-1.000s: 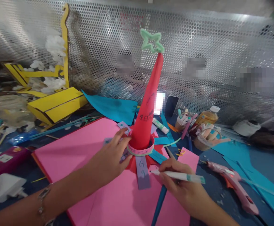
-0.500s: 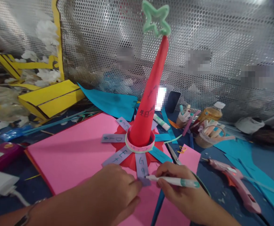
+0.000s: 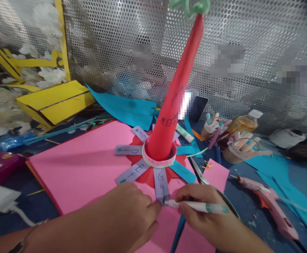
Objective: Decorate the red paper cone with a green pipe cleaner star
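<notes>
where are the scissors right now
In the head view, the scissors lie right of the red cone, between a blue strip and the small pink card, partly hidden by the right hand.

Pale glare across the perforated metal panel (image 3: 103, 52), slight softness, dark upper-right corner

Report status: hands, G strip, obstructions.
Right hand holds white marker, tip at lower end of purple G strip. Left hand at same end. Scissors partly behind right hand, clear of strip.

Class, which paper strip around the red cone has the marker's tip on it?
The purple strip lettered G; the other strips lie clear of the white marker.
</notes>
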The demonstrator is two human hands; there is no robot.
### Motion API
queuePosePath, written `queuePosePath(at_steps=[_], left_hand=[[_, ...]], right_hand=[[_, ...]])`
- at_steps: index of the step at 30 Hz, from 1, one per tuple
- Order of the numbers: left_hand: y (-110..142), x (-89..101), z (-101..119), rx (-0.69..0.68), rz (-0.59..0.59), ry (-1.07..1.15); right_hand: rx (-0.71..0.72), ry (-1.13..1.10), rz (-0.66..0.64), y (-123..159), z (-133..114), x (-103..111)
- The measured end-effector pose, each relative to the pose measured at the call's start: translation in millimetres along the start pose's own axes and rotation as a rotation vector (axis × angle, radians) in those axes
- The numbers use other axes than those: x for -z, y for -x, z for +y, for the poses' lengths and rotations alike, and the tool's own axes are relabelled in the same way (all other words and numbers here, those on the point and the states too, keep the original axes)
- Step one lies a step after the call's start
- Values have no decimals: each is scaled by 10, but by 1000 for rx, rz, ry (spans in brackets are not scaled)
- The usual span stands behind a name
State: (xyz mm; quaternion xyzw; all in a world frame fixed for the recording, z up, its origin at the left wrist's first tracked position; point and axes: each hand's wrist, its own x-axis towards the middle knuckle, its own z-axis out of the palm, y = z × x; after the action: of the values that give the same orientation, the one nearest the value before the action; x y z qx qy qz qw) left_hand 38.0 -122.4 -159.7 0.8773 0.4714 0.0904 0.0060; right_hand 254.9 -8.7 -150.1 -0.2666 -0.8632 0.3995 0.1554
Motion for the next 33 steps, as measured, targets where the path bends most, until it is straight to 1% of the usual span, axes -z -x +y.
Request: queuePosePath(at_steps=[2,8,14,17,21,27,33], left_hand=[[8,-8,3,-12,-26,-6],[19,-30,4,-9,-31,-20],[5,0,18,-35,-40,-77],[-22,38,33,-19,-48,-58],[-46,51,39,-8,-33,-55],[-4,-10,17,-6,-33,-28],[2,-29,7,-32,-41,-17]], right_hand=[[-9,-14,-14,2,-2,2],[-47,-35,-50,1,1,8],[-91,-66,19,1,29,-4],[-103,-63,20,5,54,-13],[-88,-76,3,9,68,-22],[-77,-81,-51,-2,38,-26],[-85,-89,0,-10,7,0]])
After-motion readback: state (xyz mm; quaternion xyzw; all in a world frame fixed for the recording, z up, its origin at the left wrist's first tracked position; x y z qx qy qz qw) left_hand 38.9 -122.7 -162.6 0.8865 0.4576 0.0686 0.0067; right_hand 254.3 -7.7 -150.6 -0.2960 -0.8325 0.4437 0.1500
